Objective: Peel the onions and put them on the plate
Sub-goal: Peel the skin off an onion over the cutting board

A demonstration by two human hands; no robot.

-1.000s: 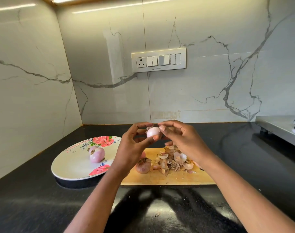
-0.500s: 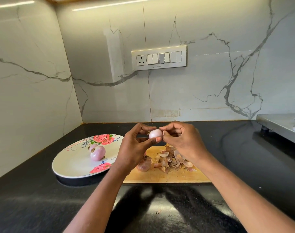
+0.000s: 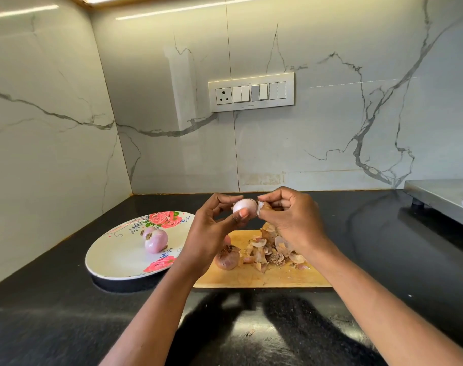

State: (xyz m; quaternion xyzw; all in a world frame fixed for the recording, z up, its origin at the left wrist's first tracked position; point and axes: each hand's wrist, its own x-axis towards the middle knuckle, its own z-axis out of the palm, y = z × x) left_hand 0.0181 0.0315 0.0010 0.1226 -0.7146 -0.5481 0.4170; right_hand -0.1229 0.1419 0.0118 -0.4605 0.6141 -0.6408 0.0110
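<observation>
Since a second ago both hands have lifted slightly: left hand [image 3: 214, 228] pinches the peeled onion [image 3: 244, 206], right hand [image 3: 291, 217] pinches a skin flake [image 3: 260, 207] at its 3 o'clock side, so a hard tug could make the slick bulb pop out onto the bench [image 3: 66, 313].

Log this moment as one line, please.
left hand: holds onion | right hand: pinches skin flap | plate: peeled onions | board: unpeeled onion, peels
</observation>
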